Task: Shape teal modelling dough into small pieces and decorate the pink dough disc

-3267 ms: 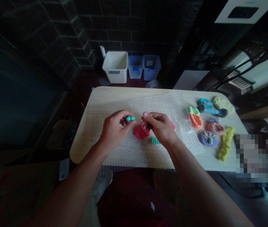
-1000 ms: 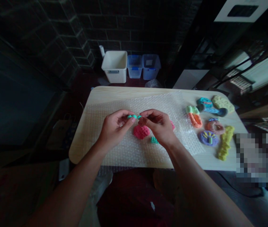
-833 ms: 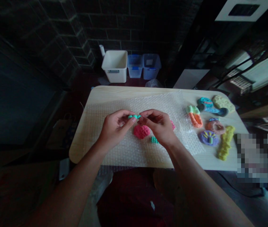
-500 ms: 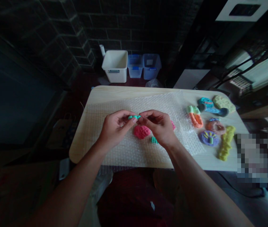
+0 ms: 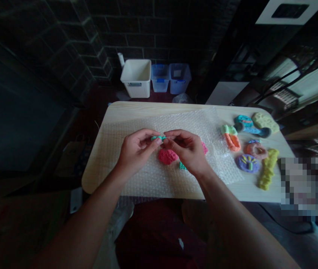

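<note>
A small lumpy strip of green modelling clay (image 5: 158,138) spans the gap between my fingertips, above the table. My left hand (image 5: 138,147) pinches its left end between thumb and fingers. At its right end my right hand (image 5: 187,147) pinches too, with the fingertips partly covering the clay. Just below the hands lies a bumpy pink clay lump (image 5: 167,157) on bubble wrap (image 5: 142,175). A green clay piece (image 5: 182,165) shows beside it, partly hidden by my right hand. Another pink bit (image 5: 204,148) peeks out past the right hand.
On the right of the wooden table (image 5: 130,108) lie several clay shapes: an orange and green piece (image 5: 232,142), a purple disc (image 5: 247,163), a brown ring (image 5: 256,150), a yellow strip (image 5: 268,170) and a blue bar (image 5: 252,130). Beyond stand a white bin (image 5: 136,87) and clear boxes (image 5: 179,80).
My right hand has shifted very slightly, covering a little more of the green piece on the wrap. Both hands keep their pinch on the green clay strip.
</note>
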Motion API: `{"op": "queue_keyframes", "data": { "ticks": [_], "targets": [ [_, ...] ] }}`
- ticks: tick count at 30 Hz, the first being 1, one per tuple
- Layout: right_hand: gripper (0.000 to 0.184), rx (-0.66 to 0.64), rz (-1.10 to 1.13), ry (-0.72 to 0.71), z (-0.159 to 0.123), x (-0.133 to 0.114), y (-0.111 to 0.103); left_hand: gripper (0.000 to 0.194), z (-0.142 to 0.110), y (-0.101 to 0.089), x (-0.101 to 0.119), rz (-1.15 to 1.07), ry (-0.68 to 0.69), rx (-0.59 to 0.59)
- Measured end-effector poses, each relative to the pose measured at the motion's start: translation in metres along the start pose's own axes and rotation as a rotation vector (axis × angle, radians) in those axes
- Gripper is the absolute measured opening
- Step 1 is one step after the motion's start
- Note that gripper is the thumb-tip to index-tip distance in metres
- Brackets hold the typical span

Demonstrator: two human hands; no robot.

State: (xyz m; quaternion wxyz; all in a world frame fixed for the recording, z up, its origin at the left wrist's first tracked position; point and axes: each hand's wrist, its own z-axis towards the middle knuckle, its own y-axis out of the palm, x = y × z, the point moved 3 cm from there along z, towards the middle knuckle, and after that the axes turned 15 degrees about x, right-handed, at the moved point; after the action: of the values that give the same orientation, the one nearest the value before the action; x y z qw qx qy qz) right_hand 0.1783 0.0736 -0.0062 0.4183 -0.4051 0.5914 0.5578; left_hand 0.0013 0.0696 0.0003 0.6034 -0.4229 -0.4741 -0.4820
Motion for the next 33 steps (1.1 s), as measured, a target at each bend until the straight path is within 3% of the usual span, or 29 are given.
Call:
{"op": "queue_keyframes", "data": {
  "ticks": [4, 16, 33],
  "targets": [
    [0.033, -0.049, 0.036, 0.008, -0.0010, -0.0003, 0.0025, 0.021, 0.0007, 0.0003, 0.0019, -0.051, -0.052, 0.002],
    [0.026, -0.050, -0.086, -0.038, -0.0021, -0.0076, -0.0005, 0.021, 0.0011, -0.0027, -0.0004, -0.018, -0.008, -0.085],
    [0.024, -0.068, -0.074, -0.027, -0.0023, -0.0042, -0.0013, 0.021, 0.0003, -0.0037, 0.0030, 0.006, -0.011, -0.091]
  ]
}}
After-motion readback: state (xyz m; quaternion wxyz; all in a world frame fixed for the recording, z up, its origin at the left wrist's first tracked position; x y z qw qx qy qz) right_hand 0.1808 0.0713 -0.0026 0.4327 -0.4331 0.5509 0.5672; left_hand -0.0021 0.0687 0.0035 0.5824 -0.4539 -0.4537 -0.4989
